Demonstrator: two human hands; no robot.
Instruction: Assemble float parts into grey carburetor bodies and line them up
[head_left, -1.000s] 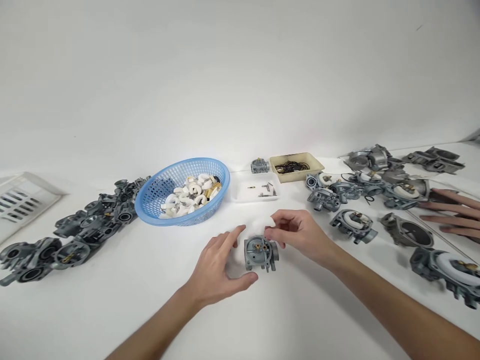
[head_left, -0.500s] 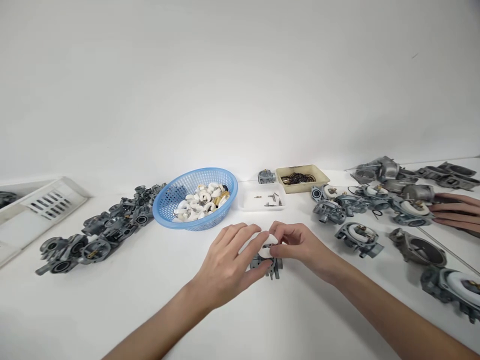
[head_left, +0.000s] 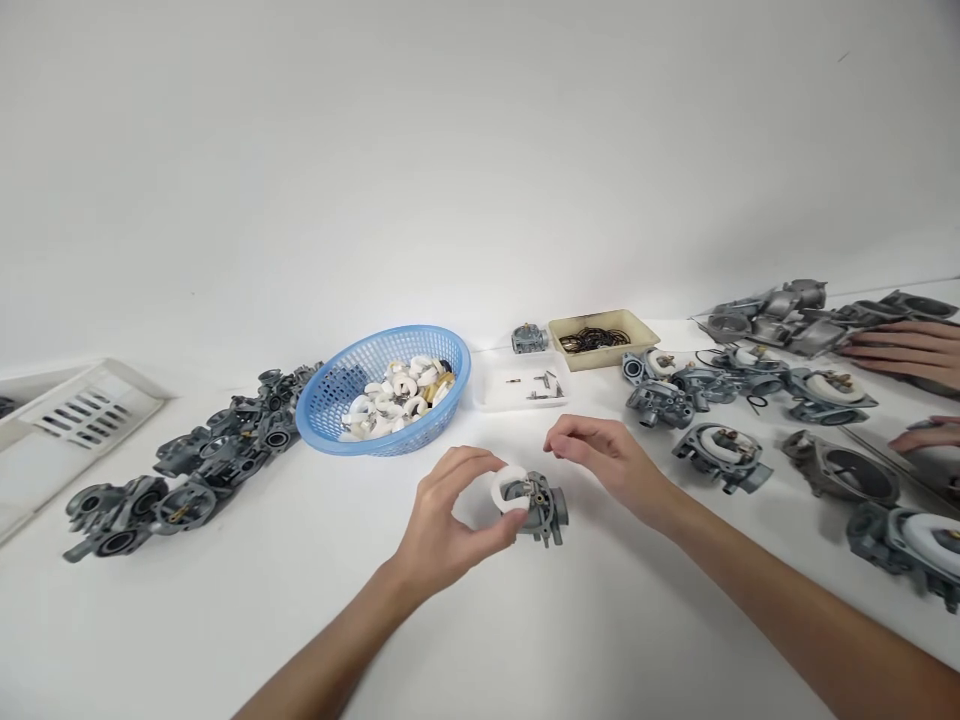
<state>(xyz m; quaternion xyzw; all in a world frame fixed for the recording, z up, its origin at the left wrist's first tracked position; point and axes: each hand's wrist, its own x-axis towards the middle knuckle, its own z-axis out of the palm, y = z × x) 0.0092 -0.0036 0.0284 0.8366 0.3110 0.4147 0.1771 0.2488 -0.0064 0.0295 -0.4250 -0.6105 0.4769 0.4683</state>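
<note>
My left hand [head_left: 442,525] pinches a white carburetor float [head_left: 498,490], ring-shaped with a gap, between thumb and fingertips. The float sits tilted against the left side of a grey metal carburetor body [head_left: 553,510], which rests on the white table. Whether it is seated on the body I cannot tell. Just above and right of the carburetor, apart from it, is my right hand [head_left: 607,455]. Its fingers are curled with thumb and forefinger close together; anything small between them is hidden.
A blue basket [head_left: 307,425] of floats stands behind, near a white tray [head_left: 491,400] of small metal parts and a cream tray [head_left: 636,330] of black rings. Carburetors [head_left: 217,450] line the left; more with floats [head_left: 724,455] lie right. Another person's hands [head_left: 911,350] are at far right.
My right hand has let go of the float and drawn back up and right. My left hand has tipped the float leftward, uncovering the carburetor. A second hand of the other person now shows.
</note>
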